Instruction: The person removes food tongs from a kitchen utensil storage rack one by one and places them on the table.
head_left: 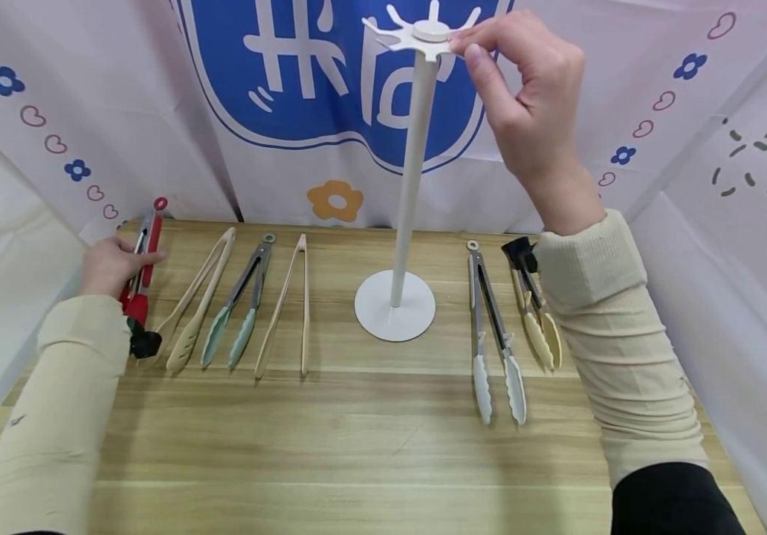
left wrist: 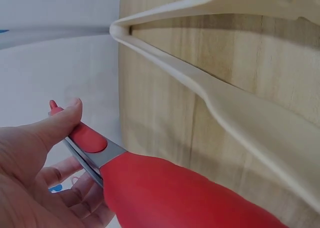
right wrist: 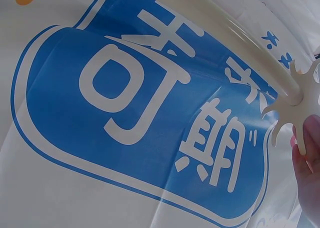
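At the left end of the row, my left hand point(head_left: 108, 267) holds a pair of red-handled tongs point(head_left: 137, 309). In the left wrist view the thumb lies on the red grip of these tongs point(left wrist: 170, 190), with the fingers behind it. My right hand point(head_left: 536, 100) is raised high and pinches one prong at the top of a tall white stand point(head_left: 413, 160). That top is a ring of hook-like prongs, and the right wrist view shows the fingertips at one prong of the stand point(right wrist: 297, 105). The stand stands upright on its round base.
Right of the left hand lie beige tongs point(head_left: 189, 342), green-tipped tongs point(head_left: 243, 338) and slim beige tongs point(head_left: 305, 312). White-tipped tongs point(head_left: 516, 386) and cream-tipped tongs point(head_left: 539, 338) lie right of the stand. A printed cloth point(head_left: 276, 186) hangs behind the wooden table point(head_left: 357, 438).
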Tool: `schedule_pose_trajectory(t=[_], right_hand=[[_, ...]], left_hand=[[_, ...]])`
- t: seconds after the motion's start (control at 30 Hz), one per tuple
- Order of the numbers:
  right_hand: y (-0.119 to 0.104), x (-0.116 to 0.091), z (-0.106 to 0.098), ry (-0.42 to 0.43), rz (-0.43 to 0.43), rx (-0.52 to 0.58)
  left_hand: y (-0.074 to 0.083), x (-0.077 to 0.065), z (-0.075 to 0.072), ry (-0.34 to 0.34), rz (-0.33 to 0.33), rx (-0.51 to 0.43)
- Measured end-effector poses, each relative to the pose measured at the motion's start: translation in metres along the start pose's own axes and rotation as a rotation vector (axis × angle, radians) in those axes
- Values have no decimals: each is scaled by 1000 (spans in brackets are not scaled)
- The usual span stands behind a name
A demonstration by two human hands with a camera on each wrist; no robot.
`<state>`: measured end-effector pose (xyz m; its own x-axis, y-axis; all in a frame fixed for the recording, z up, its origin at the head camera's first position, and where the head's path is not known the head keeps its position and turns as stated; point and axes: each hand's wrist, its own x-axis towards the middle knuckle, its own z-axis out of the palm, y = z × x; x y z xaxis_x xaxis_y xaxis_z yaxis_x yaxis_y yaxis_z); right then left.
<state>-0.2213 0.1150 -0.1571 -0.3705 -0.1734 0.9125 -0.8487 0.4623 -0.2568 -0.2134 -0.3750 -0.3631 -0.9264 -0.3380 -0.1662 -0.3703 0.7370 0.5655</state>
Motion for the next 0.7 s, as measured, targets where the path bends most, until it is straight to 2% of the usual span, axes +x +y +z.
schedule_pose_trajectory(t=[0.2, 0.37, 0.47, 0.7], right_hand=[[0, 0, 0, -5, -6, -2], [1, 0, 0, -8, -15, 8], [1, 0, 0, -1, -16, 11], [1, 0, 0, 0, -11, 10]], left_hand=[[-2, 1, 2, -41, -15, 12], [-3, 6, 5, -86, -70, 31], [-2, 11, 8, -94, -92, 78], [-2, 15, 13, -91, -38, 190]])
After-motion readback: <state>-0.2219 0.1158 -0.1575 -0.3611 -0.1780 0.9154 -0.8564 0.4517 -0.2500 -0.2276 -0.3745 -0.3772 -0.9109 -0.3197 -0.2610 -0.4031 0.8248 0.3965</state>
